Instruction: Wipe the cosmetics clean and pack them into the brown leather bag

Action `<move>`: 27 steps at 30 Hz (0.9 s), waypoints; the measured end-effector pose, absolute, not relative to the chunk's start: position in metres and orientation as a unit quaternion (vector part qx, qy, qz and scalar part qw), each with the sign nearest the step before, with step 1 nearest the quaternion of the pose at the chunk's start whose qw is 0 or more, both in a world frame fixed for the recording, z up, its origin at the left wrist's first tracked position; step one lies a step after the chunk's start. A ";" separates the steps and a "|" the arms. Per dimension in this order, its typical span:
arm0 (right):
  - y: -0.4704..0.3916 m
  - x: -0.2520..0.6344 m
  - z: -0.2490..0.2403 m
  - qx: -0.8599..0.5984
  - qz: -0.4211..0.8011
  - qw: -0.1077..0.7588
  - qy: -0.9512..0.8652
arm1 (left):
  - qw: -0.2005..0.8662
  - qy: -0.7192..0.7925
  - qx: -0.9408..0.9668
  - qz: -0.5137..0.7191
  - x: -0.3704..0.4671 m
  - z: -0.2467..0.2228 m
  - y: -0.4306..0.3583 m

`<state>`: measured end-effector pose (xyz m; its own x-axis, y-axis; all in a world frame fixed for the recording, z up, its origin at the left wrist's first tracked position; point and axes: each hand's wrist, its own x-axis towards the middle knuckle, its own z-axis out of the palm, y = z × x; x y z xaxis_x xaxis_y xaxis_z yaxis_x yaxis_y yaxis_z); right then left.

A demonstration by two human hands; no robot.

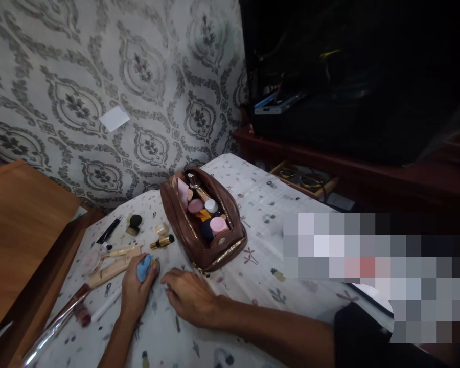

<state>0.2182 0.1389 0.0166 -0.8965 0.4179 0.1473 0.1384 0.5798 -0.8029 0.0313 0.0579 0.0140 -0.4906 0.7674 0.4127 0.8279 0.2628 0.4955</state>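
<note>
My left hand [135, 286] is closed around a small light-blue object [143, 268] with a bit of yellow at its edge. Just to its right, my right hand [189, 296] is held over the patterned cloth with its fingers apart and nothing in them. Beyond both hands, a brown makeup bag [180, 217] lies unzipped, showing a pink-lidded jar [218, 225], a white-capped item [211, 206] and several other cosmetics. A black and gold lipstick [162, 242] and a beige tube [111, 270] rest near my left hand.
A small round jar [161, 229], a black tube [109, 230], a dark round item [135, 221] and a white stick [106, 305] lie on the patterned cloth [230, 332]. Wooden furniture [26, 214] borders the left; an open drawer [325, 188] juts out at right.
</note>
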 end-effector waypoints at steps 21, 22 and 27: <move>0.140 0.213 0.017 -0.199 0.509 0.179 -0.818 | -0.001 -0.788 -0.486 -0.377 0.066 0.021 0.052; 0.141 0.212 0.017 -0.201 0.511 0.182 -0.816 | -0.003 -0.787 -0.482 -0.384 0.067 0.021 0.051; 0.142 0.211 0.013 -0.197 0.525 0.190 -0.806 | -0.015 -0.776 -0.472 -0.419 0.070 0.019 0.050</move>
<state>0.2109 0.1424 0.0128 -0.8496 0.5179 0.0995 0.1178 0.3703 -0.9214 0.0698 0.0502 0.0192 -0.5545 0.7447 0.3713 0.7190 0.2040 0.6644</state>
